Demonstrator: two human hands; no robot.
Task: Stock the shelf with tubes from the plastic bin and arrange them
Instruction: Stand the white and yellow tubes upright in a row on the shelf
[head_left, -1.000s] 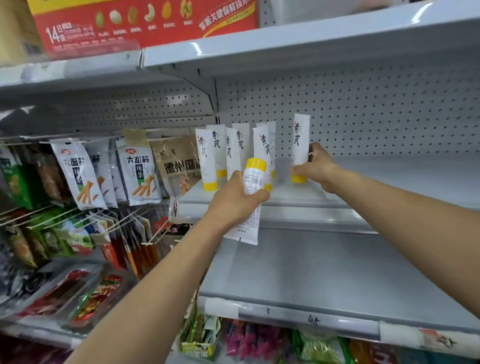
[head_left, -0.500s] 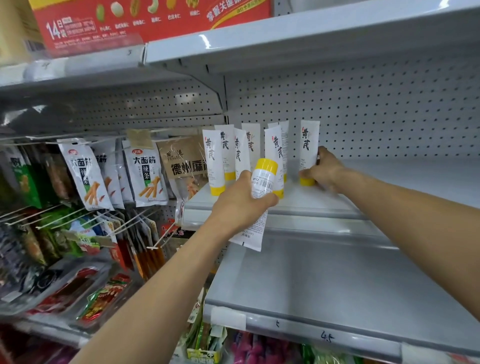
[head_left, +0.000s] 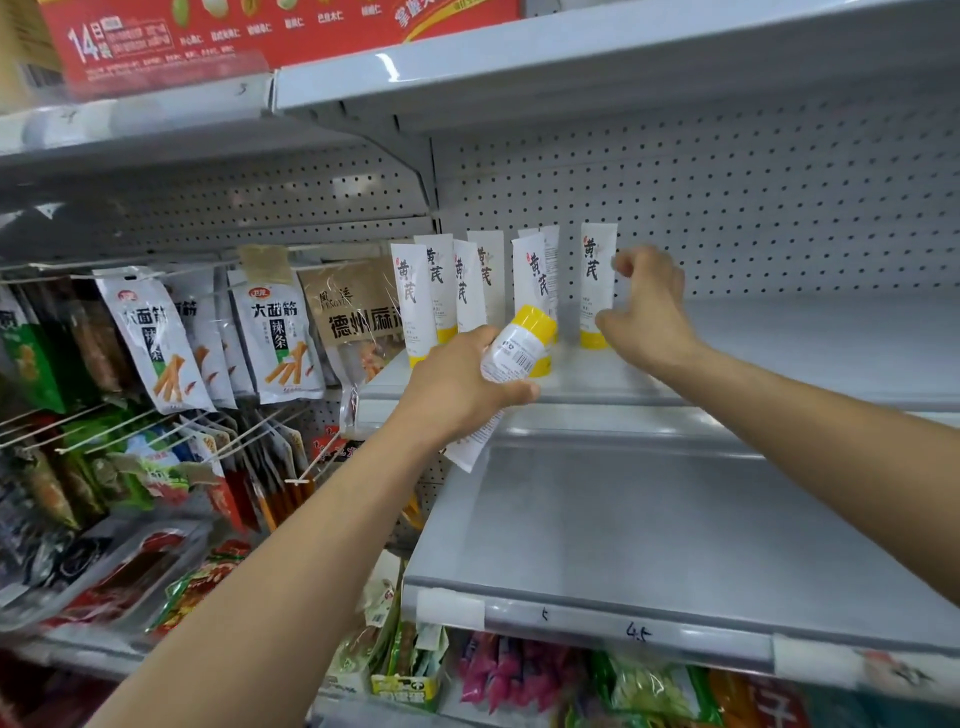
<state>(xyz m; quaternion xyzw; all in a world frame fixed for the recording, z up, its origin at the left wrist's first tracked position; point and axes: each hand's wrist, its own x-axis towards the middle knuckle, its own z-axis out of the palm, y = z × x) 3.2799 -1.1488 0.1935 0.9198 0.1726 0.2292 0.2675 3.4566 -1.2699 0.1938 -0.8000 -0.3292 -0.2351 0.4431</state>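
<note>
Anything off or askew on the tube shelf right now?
Nothing damaged. One leaning tube behind the held tube tips top-leftward, out of line with its neighbours. The rightmost tube stands apart, by the right hand. The left hand grips the held tube tilted.

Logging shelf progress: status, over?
Left hand grips yellow-capped tube. Right hand beside rightmost standing tube, grip unclear. Nothing blocking shelf alongside.
</note>
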